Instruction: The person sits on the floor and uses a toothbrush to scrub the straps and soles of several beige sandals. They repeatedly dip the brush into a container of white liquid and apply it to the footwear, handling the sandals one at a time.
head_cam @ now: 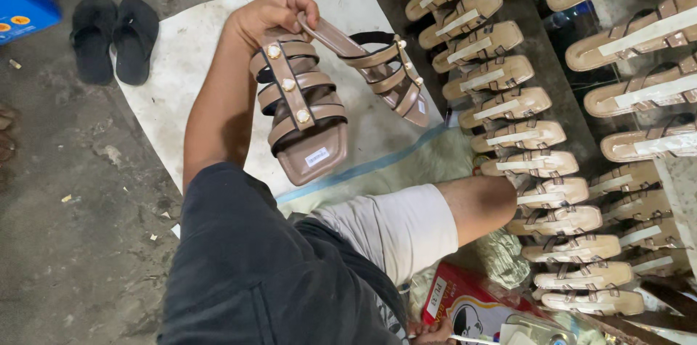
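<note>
2 brown sandals [308, 109] pinched by left hand [268, 15] fingers, tan sandal rows [508, 105] right, black slippers [112, 37] left

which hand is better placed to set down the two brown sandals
Probably the left hand: it already grips both brown sandals by their heels. The right arm is bent back, its hand mostly out of sight.

Slippers [112, 34] left of mat [181, 91]; sandal rows [508, 134] right.
</note>
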Demonstrator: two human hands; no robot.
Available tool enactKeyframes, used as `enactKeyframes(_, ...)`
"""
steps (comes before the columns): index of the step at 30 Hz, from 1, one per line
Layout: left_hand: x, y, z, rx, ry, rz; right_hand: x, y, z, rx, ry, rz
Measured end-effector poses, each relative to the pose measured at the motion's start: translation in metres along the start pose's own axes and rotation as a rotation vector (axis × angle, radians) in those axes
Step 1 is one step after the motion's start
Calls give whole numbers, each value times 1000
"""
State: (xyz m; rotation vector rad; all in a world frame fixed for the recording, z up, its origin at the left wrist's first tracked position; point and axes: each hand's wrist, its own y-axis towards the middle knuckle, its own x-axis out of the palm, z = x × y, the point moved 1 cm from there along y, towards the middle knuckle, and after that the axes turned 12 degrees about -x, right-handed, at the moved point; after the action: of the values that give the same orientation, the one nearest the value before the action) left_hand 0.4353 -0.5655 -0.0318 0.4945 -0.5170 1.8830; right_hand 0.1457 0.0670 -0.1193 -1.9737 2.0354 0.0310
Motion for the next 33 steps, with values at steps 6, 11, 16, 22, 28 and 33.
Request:
enactKeyframes(6, -9, -29, 10, -7, 40, 103, 0, 0, -2, -3, -14, -21)
enactKeyframes(11, -5, -30, 15, 22, 59, 73, -1, 0, -3, 2, -20, -28)
enactKeyframes(16, 4, -20, 13, 56, 31, 52, 1, -1, -6, 4, -29, -59)
enactKeyframes(22, 9, -8, 9, 47, -48, -11, 0, -1, -10, -11, -43, -75)
enactKeyframes(28, 9, -8, 13, 37, -13, 6, -7, -4, -4, -11, -42, -56)
enactKeyframes(33, 12, -9, 16, 19, -56, -18, -13, -4, -2, -12, -32, -51)
